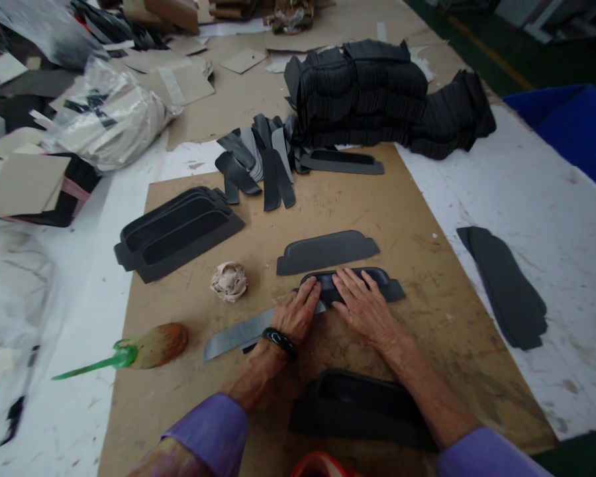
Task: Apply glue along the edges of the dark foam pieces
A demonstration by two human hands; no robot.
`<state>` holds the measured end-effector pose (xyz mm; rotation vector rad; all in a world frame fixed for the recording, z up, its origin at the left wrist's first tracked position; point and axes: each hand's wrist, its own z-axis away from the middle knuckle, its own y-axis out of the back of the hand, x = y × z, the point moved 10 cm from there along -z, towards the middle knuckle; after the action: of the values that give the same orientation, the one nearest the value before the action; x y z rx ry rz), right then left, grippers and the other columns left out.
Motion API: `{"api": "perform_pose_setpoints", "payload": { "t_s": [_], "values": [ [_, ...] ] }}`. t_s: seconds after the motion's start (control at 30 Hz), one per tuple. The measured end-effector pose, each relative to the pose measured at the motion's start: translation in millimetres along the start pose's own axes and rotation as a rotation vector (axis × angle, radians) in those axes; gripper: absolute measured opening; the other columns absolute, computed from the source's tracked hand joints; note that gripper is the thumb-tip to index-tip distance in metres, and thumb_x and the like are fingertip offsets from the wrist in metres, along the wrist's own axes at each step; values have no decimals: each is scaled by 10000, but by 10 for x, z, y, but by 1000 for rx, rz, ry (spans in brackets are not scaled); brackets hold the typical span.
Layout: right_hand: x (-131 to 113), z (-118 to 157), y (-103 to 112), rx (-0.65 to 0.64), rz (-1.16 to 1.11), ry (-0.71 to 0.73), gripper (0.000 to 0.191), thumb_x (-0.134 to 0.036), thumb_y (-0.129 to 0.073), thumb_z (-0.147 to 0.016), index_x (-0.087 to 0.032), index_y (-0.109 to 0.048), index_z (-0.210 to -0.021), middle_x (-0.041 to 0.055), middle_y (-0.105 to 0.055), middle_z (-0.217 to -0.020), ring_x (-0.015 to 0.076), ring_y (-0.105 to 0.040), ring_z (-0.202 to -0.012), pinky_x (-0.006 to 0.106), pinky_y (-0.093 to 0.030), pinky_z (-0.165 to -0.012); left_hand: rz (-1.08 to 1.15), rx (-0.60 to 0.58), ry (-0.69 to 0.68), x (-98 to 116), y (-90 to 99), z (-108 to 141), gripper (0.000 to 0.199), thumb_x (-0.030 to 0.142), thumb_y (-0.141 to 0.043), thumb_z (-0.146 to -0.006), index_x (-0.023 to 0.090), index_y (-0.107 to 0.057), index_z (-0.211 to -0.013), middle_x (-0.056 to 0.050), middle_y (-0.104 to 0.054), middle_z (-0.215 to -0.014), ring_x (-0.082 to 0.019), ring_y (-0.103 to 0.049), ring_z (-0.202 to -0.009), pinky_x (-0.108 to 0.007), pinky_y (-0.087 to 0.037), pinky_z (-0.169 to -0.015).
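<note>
My left hand (295,313), with a dark bangle at the wrist, rests its outstretched fingers on the left end of a black moulded piece (393,290) with a raised rim. My right hand (363,303) lies flat on the same piece with its fingers spread a little. A shiny grey strip (234,332) runs out from under my left hand; a dark edge shows beneath it. Just beyond the moulded piece lies a flat grey cut piece (328,252). Nearer me, another black moulded piece (362,404) is partly covered by my right forearm.
A brown board (179,305) covers the work area. On it are stacked moulded pieces (179,232), a crumpled ball (229,281) and a green-handled brush (153,346). Behind lie loose strips (263,159) and black stacks (362,93). Grey flat pieces (506,285) lie at right.
</note>
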<state>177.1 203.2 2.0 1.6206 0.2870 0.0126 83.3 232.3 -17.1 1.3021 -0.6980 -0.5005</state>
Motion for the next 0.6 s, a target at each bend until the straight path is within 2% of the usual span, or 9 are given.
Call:
{"api": "perform_pose_setpoints", "payload": {
  "t_s": [0.17,0.37,0.5,0.6],
  "values": [
    [492,328,-16,2,95,-120,636,-491,-377,-882,-127,-285,-1394,121,-353,-1426,254,-291,-1321,492,-164,-1077,45,-5,11,-22,18,-14,529,32,-345,-815,207,-422,-1308,-69,-443,-1372,-205,-589,-1015,-338,-523,-818],
    [992,631,31,48,162,-261,698,-543,-349,-867,-102,-260,-1401,156,-351,-1421,287,-280,-1320,525,-169,-1055,105,4,29,-36,33,-22,541,20,-364,-809,218,-423,-1308,-78,-446,-1366,-206,-566,-1068,-350,-517,-858],
    [1176,666,93,50,147,-302,605,-497,-326,-890,-150,-309,-1384,128,-394,-1402,266,-313,-1304,494,-242,-1030,88,0,39,-43,30,-17,536,23,-363,-810,214,-431,-1306,-90,-436,-1372,-224,-579,-1048,-381,-531,-831],
    [1125,663,213,114,130,-302,578,-471,-308,-902,-140,-325,-1375,132,-394,-1401,256,-313,-1306,471,-260,-1026,64,4,18,-21,37,-14,540,21,-357,-807,201,-423,-1312,-89,-423,-1383,-223,-563,-1079,-377,-523,-850]
  ]
}}
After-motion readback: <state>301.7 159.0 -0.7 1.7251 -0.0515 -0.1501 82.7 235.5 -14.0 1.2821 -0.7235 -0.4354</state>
